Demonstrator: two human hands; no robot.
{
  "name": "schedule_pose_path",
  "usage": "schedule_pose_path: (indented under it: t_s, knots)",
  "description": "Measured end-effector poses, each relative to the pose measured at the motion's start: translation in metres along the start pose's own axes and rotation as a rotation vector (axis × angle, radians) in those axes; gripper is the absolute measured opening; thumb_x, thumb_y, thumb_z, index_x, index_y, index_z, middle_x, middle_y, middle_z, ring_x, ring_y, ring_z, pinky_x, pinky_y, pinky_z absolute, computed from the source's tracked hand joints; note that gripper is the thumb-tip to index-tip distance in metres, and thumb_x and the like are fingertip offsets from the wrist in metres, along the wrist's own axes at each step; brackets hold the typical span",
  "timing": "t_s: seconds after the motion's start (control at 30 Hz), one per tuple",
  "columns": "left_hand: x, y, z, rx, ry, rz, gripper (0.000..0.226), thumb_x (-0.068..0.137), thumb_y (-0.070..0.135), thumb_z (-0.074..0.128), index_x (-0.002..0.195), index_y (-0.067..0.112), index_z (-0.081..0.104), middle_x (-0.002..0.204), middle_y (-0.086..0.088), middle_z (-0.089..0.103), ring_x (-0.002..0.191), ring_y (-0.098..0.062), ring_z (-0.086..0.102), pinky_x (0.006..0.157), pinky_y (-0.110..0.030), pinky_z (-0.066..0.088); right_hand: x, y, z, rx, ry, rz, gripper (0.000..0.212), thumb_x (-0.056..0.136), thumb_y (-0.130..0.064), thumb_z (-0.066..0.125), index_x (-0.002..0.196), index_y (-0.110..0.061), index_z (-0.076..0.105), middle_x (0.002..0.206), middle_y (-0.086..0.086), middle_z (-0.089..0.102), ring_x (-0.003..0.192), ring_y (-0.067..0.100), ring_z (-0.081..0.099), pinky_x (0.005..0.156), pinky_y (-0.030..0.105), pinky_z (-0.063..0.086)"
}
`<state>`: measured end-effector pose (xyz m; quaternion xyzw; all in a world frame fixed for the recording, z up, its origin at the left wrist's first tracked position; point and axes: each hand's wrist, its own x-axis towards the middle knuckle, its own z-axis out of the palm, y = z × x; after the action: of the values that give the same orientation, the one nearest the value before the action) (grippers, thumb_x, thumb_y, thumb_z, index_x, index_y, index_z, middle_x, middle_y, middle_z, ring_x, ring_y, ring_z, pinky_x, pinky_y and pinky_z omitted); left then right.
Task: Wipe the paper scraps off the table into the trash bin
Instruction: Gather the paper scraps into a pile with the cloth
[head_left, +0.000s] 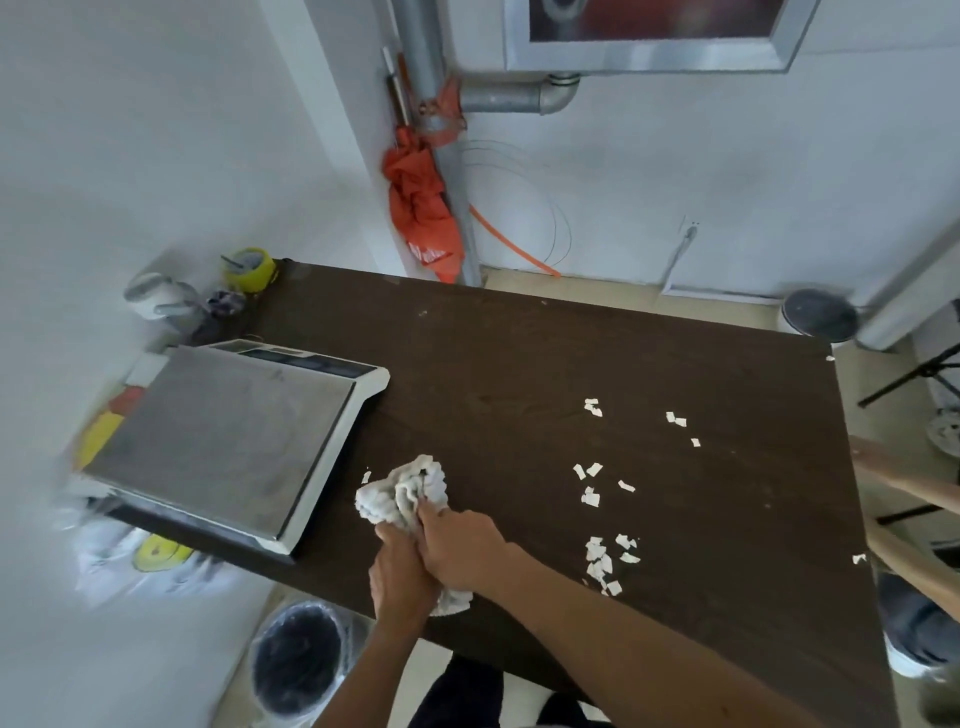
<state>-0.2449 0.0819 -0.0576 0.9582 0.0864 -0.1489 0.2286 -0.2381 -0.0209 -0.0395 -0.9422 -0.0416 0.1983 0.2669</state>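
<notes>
A crumpled white cloth (402, 493) lies on the dark brown table (519, 364) near its front edge. Both hands grip it: my left hand (400, 577) holds its near end and my right hand (460, 545) is closed over its middle. Several white paper scraps (602, 558) are scattered to the right of the cloth, with more paper scraps farther back (592, 408) and one scrap at the right edge (860, 558). A trash bin (296, 660) with a dark liner stands on the floor below the table's front left edge.
A weighing scale (234, 436) with a steel platform fills the table's left side. A yellow tape roll (249, 267) and small items sit at the back left corner. Another person's arm (904, 483) reaches in at the right edge. A second bin (821, 314) stands behind the table.
</notes>
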Motion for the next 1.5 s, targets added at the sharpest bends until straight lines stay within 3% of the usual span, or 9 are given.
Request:
schedule_pose_path:
  t_s: [0.4, 0.53, 0.67, 0.9, 1.07, 1.17, 1.27, 1.4, 1.5]
  knots:
    - [0.074, 0.053, 0.006, 0.063, -0.158, 0.198, 0.047, 0.095, 0.028, 0.065, 0.122, 0.004, 0.036, 0.103, -0.009, 0.072, 0.093, -0.025, 0.073, 0.08, -0.032, 0.054, 0.051, 0.044, -0.032, 0.04, 0.096, 0.257, 0.042, 0.102, -0.043, 0.027, 0.138, -0.022, 0.037, 0.098, 0.007, 0.068, 0.077, 0.023, 0.059, 0.067, 0.037, 0.038]
    - [0.08, 0.081, 0.028, 0.103, -0.204, 0.367, 0.05, 0.095, 0.03, 0.066, 0.125, 0.004, 0.036, 0.106, -0.006, 0.07, 0.092, -0.021, 0.072, 0.072, -0.026, 0.05, 0.038, 0.071, -0.04, 0.081, 0.177, 0.383, 0.039, 0.101, -0.044, 0.029, 0.132, -0.021, 0.039, 0.102, 0.009, 0.068, 0.087, 0.031, 0.065, 0.073, 0.04, 0.045]
    - [0.077, 0.109, 0.046, 0.04, -0.306, 0.505, 0.043, 0.095, 0.031, 0.064, 0.118, 0.007, 0.037, 0.102, -0.004, 0.071, 0.089, -0.025, 0.073, 0.074, -0.035, 0.056, 0.015, 0.097, -0.05, 0.111, 0.244, 0.522, 0.037, 0.102, -0.041, 0.031, 0.129, -0.018, 0.04, 0.101, 0.011, 0.067, 0.092, 0.035, 0.066, 0.074, 0.041, 0.047]
    - [0.061, 0.138, 0.073, -0.081, -0.397, 0.484, 0.041, 0.091, 0.034, 0.065, 0.113, 0.016, 0.035, 0.103, 0.0, 0.072, 0.093, -0.028, 0.073, 0.067, -0.031, 0.044, -0.008, 0.115, -0.066, 0.003, 0.227, 0.658, 0.041, 0.103, -0.04, 0.031, 0.137, -0.019, 0.035, 0.111, 0.01, 0.066, 0.097, 0.036, 0.065, 0.077, 0.041, 0.047]
    - [0.082, 0.127, 0.064, -0.085, -0.334, 0.413, 0.045, 0.089, 0.034, 0.072, 0.112, 0.014, 0.038, 0.096, 0.0, 0.073, 0.086, -0.023, 0.075, 0.072, -0.035, 0.058, 0.026, 0.095, -0.069, -0.079, 0.289, 0.518, 0.03, 0.099, -0.024, 0.037, 0.127, -0.013, 0.04, 0.11, 0.008, 0.059, 0.097, 0.029, 0.062, 0.067, 0.037, 0.041]
    - [0.118, 0.121, 0.05, 0.089, -0.217, 0.464, 0.046, 0.093, 0.033, 0.069, 0.122, 0.008, 0.044, 0.101, 0.001, 0.071, 0.082, -0.01, 0.073, 0.068, -0.02, 0.057, 0.058, 0.081, -0.073, -0.025, 0.359, 0.434, 0.029, 0.099, -0.025, 0.04, 0.127, -0.016, 0.039, 0.113, 0.007, 0.054, 0.1, 0.024, 0.057, 0.072, 0.035, 0.045]
    - [0.158, 0.12, 0.025, 0.248, -0.104, 0.467, 0.045, 0.101, 0.037, 0.056, 0.132, 0.008, 0.044, 0.11, 0.001, 0.068, 0.084, -0.007, 0.071, 0.065, -0.014, 0.047, 0.093, 0.066, -0.08, 0.021, 0.363, 0.314, 0.049, 0.1, -0.028, 0.04, 0.144, -0.022, 0.02, 0.123, 0.009, 0.049, 0.106, 0.025, 0.051, 0.085, 0.04, 0.048]
    - [0.209, 0.119, 0.0, 0.283, -0.024, 0.397, 0.053, 0.101, 0.029, 0.058, 0.138, -0.004, 0.04, 0.116, -0.015, 0.068, 0.092, -0.024, 0.073, 0.073, -0.03, 0.055, 0.132, 0.053, -0.095, 0.05, 0.222, 0.151, 0.071, 0.095, -0.024, 0.049, 0.152, -0.033, 0.008, 0.145, 0.011, 0.036, 0.121, 0.03, 0.045, 0.096, 0.046, 0.045]
    - [0.241, 0.126, -0.012, 0.161, 0.004, 0.326, 0.03, 0.101, 0.031, 0.057, 0.115, 0.007, 0.045, 0.098, -0.016, 0.072, 0.085, -0.033, 0.072, 0.071, -0.042, 0.057, 0.155, 0.058, -0.107, 0.025, 0.153, 0.116, 0.079, 0.092, -0.019, 0.056, 0.155, -0.027, 0.009, 0.158, 0.009, 0.023, 0.134, 0.032, 0.037, 0.104, 0.05, 0.043]
